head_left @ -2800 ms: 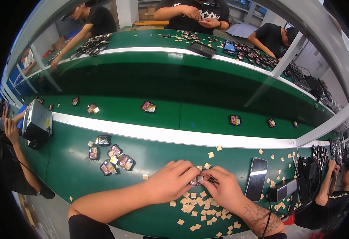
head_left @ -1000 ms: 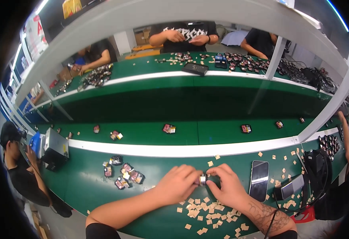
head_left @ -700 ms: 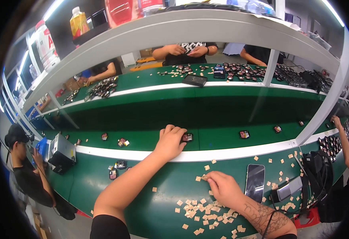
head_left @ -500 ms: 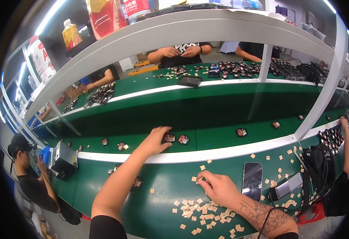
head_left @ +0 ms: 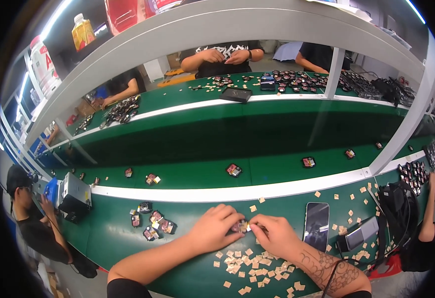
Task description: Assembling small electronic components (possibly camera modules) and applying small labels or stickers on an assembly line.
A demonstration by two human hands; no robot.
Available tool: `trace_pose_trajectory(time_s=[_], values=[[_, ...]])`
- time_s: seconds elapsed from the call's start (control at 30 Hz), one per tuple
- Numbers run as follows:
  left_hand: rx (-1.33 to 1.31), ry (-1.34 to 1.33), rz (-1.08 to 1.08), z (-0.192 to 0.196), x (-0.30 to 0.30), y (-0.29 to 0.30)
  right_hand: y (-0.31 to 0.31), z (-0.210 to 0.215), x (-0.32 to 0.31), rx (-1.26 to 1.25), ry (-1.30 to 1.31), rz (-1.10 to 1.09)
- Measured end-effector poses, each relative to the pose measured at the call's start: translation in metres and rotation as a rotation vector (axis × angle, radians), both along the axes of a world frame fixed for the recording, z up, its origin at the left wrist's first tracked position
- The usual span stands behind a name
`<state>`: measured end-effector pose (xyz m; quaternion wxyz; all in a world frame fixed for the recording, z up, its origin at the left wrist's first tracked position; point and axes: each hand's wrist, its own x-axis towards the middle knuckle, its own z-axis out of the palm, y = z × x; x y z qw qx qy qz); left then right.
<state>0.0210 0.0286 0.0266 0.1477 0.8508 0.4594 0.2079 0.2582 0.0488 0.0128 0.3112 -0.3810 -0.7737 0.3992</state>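
My left hand (head_left: 213, 229) and my right hand (head_left: 275, 235) meet over the green table (head_left: 108, 238), fingertips pinching a small dark compact with coloured pans (head_left: 240, 227) between them. Just below my hands lies a scatter of small tan square chips (head_left: 249, 260). Several more small compacts (head_left: 153, 224) lie in a cluster to the left of my left hand.
A black phone (head_left: 316, 226) lies right of my right hand, a grey device (head_left: 360, 233) beyond it. On the green conveyor belt (head_left: 197, 174) sit spaced compacts (head_left: 234, 170). A boxy machine (head_left: 74, 194) stands far left. Other people work at left, right and opposite.
My left hand reached out to the conveyor belt and has come back to meet my right hand, again pinching a small compact. My head has tilted up and down.
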Motion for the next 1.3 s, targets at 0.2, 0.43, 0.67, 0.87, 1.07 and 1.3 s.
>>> trace_pose_trajectory(time_s=[0.2,0.43,0.67,0.87,1.07,1.3], values=[[0.021,-0.075,0.06,0.012,-0.015,0.021,-0.002,0.004,-0.001,0.12,-0.079,0.074],[-0.219,-0.074,-0.178,0.016,-0.027,0.034,0.005,-0.003,0.004,0.168,0.064,0.01],[-0.174,-0.116,-0.035,-0.006,-0.014,-0.011,-0.008,0.018,0.004,0.229,-0.306,0.212],[-0.079,-0.081,-0.028,-0.014,-0.017,-0.02,-0.009,0.021,-0.003,0.389,-0.483,0.209],[-0.04,-0.113,-0.003,-0.016,-0.013,-0.026,-0.015,0.025,-0.008,0.495,-0.562,0.176],[0.022,-0.111,0.005,-0.017,-0.011,-0.028,-0.021,0.039,-0.02,0.639,-0.71,0.2]])
